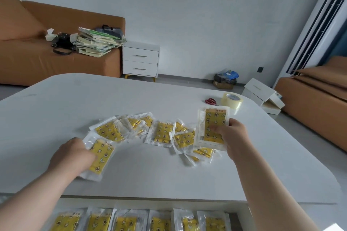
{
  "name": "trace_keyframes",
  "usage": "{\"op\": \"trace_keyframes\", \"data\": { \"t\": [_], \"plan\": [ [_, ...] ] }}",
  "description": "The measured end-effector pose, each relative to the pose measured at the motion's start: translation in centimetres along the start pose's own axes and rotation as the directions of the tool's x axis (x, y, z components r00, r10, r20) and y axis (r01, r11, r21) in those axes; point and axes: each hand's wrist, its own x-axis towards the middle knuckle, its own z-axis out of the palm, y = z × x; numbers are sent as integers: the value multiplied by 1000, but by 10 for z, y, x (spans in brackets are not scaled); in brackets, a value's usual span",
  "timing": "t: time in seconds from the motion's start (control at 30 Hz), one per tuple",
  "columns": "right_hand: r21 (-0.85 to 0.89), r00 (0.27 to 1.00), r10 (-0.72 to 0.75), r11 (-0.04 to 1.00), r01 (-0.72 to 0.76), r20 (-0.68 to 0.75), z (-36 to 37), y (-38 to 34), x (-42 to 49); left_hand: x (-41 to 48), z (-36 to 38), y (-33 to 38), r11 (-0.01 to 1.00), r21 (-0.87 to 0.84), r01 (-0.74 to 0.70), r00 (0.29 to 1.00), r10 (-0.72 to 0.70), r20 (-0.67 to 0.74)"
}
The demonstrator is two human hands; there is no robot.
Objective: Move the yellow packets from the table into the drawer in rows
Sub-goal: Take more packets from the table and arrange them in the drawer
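Two packets (101, 155), one per grip (72, 157)

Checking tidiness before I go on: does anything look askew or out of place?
The drawer packets sit in a fairly even row. The table packets lie overlapped at mixed angles. Nothing looks damaged.

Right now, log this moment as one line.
left hand: grips left packet | right hand: holds right packet | loose packets: on table | drawer: row visible

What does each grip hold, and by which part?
Left grip holds a yellow packet by its left edge; right grip holds a second packet by its lower right edge.
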Motion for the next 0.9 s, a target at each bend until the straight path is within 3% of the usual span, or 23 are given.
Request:
{"op": "trace_keyframes", "data": {
  "t": [0.17,0.27,0.43,0.5,0.6,0.7,0.77,0.9],
  "plan": [
    [-1,999,28,1000,-28,26,-2,2,4,3,-3,-6,903,-407,140,989,-106,103],
    [-67,998,31,997,-27,56,-6,3,5,1,-8,-7,844,-511,160,985,-105,135],
    [-323,990,-47,942,88,133,-4,6,11,1,-13,-12,786,-572,233,969,-137,207],
    [-513,973,-81,839,183,214,3,3,17,1,-13,-14,773,-585,245,965,-134,228],
    [-763,913,-61,529,371,403,21,-7,35,2,-13,-15,752,-604,263,960,-141,242],
    [-818,843,9,245,520,539,39,-19,54,3,-13,-15,743,-608,279,955,-146,259],
    [-810,811,58,135,571,582,49,-20,62,4,-13,-15,737,-612,289,951,-145,274],
    [-791,781,140,29,611,608,61,-5,71,6,-13,-15,731,-610,305,943,-143,300]
  ]
}}
